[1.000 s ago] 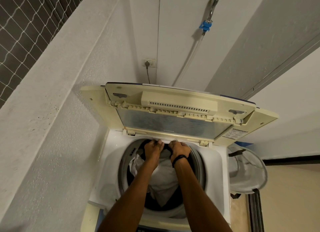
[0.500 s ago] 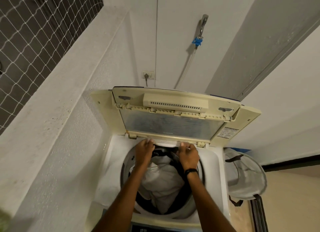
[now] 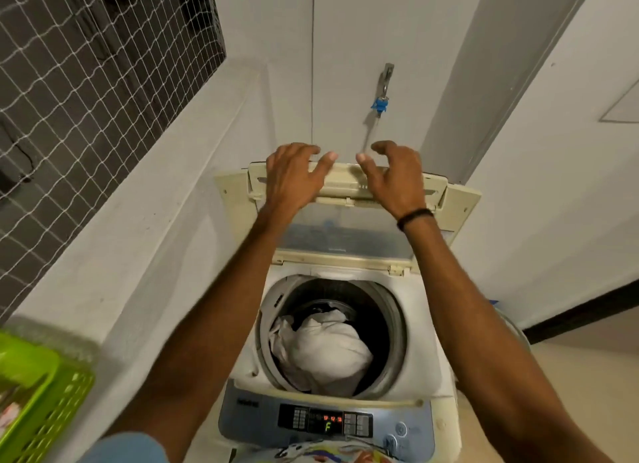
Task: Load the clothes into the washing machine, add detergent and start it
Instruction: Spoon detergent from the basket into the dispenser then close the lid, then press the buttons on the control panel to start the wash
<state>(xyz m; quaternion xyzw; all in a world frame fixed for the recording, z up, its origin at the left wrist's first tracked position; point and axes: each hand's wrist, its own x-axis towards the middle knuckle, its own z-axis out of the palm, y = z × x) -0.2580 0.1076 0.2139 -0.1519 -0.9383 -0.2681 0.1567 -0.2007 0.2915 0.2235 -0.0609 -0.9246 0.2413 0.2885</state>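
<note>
Two hands (image 3: pixel 294 181) (image 3: pixel 397 182) at lid (image 3: pixel 345 184), clothes (image 3: pixel 325 348) below

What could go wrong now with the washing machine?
The lid stands folded up with the left hand and right hand at its top edge; coming down fast, its fold could pinch fingers. The white clothes are heaped to one side of the drum, so the spin might wobble.

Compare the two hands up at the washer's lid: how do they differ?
The right hand has a black band at its wrist; the left hand has a bare wrist. The left hand sits toward the left end of the lid, the right hand toward its right. Both reach its top edge with curved fingers, thumbs pointing inward.
</note>
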